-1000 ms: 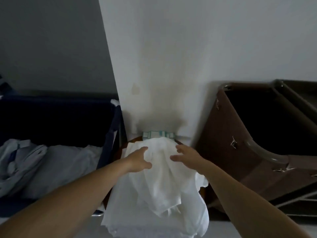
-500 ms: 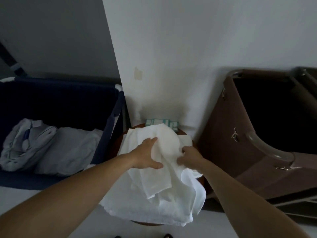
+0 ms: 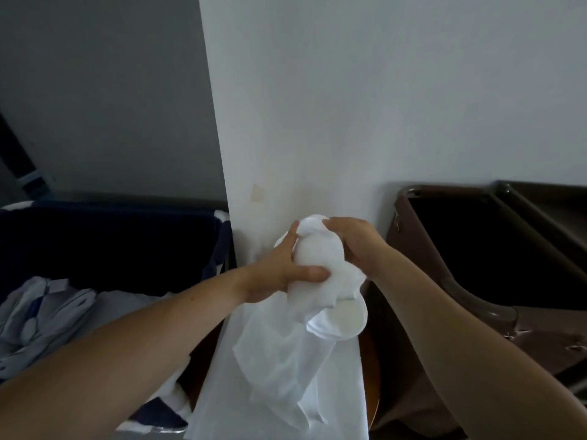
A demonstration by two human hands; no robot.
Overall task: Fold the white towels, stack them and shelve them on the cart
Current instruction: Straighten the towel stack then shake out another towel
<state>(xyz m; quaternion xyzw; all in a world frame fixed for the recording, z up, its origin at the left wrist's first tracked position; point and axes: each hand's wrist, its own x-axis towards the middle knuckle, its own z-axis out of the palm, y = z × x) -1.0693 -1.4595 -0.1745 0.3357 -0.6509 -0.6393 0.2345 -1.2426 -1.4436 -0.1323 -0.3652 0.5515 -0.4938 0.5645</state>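
A white towel (image 3: 295, 354) hangs bunched in front of me, its top raised to the height of the wall corner and its loose lower part draping down over a round wooden table (image 3: 371, 385). My left hand (image 3: 279, 274) grips the bunched top from the left, thumb pressed across the cloth. My right hand (image 3: 355, 242) grips the same bunch from the right, fingers curled over its top. More white cloth lies under the hanging part; I cannot tell whether it is a second towel.
A dark blue fabric laundry bin (image 3: 120, 242) stands at the left with pale blue and white linen (image 3: 41, 315) inside. A brown cart (image 3: 476, 249) with a dark open compartment and a curved handle stands at the right. A white wall corner (image 3: 286, 122) rises directly ahead.
Both hands went from lying on the towel on the table to gripping it, and have lifted its bunched top upward. The view has tilted up and the small box at the wall is now hidden.
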